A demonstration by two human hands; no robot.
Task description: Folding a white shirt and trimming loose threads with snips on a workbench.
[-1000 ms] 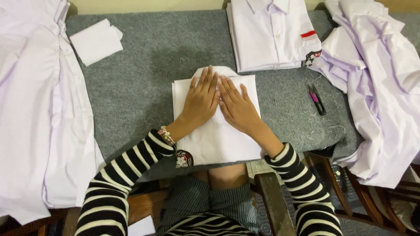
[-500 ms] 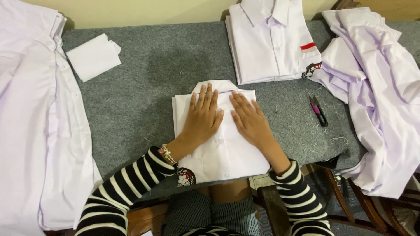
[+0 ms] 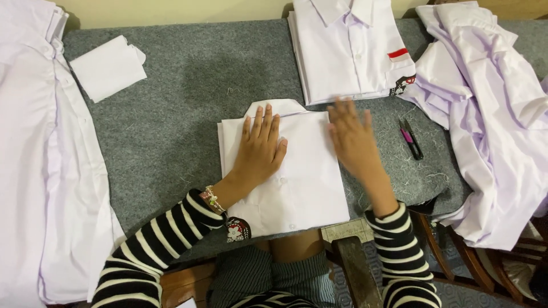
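Observation:
A folded white shirt (image 3: 302,182) lies face down on the grey felt table (image 3: 188,91) right in front of me, collar pointing away. My left hand (image 3: 260,151) presses flat on its left half, fingers spread. My right hand (image 3: 354,140) rests flat at the shirt's right edge, partly on the felt, fingers apart. Both sleeves are black and white striped. Neither hand holds anything.
A stack of folded white shirts (image 3: 351,48) sits at the back. A heap of unfolded shirts (image 3: 491,114) fills the right side, more white shirts (image 3: 40,159) drape on the left. A small folded white cloth (image 3: 108,67) lies back left. Pink-handled snips (image 3: 411,138) lie right of my right hand.
My hands have slid apart across the folded shirt; the right hand moved outward to the shirt's right edge while the left stayed on the left half.

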